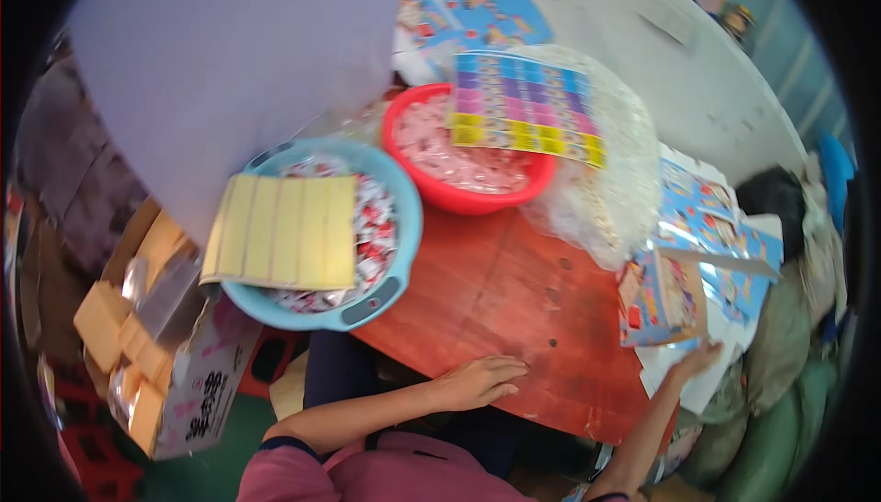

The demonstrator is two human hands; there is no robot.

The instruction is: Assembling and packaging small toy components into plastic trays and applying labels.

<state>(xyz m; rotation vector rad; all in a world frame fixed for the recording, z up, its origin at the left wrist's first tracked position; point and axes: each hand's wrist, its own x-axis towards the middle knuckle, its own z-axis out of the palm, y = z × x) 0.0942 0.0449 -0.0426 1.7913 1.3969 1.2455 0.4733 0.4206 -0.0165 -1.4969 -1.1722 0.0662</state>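
Note:
My left hand (479, 383) lies on the red-brown tabletop (486, 282) near its front edge, fingers stretched out and holding nothing. At the table's right side my right hand (695, 362) grips the lower edge of a small printed cardboard box (656, 300), though its fingers are partly blurred. The box is blue with coloured pictures; one flap sticks out to the right. Beneath and behind it lie flat printed cardboard blanks (748, 268), some showing white sides.
A light blue basin (413, 227) holds small red-and-white packets under a yellow strip sheet (280, 231). Behind it, a red basin (477, 204) holds pink packets, partly under a colourful label sheet (528, 103). Clear plastic bagging (615, 135) lies beyond. An open carton (211, 392) stands lower left.

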